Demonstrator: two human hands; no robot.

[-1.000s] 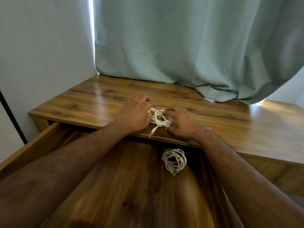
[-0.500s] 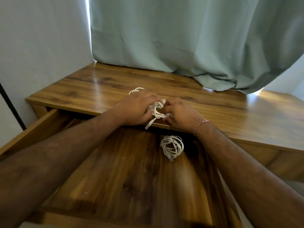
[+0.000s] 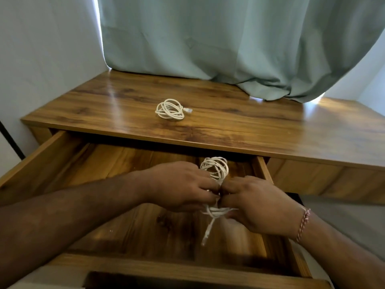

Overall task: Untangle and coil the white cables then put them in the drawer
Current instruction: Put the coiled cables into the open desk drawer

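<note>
Over the open drawer (image 3: pixel 52 155), the left hand (image 3: pixel 181 185) and right hand (image 3: pixel 255 204) meet knuckle to knuckle, both pinching one white cable (image 3: pixel 214 212), its plug dangling below. Just beyond them lies a coiled cable (image 3: pixel 214 166); farther off, another coil (image 3: pixel 169 109) rests on the tabletop (image 3: pixel 270 130).

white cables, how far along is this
Done: one coiled cable lies in the open drawer. In hand: both hands, left hand and right hand, grip a second cable over the drawer, one end dangling. Left: a coiled third cable on the desk top.
</note>
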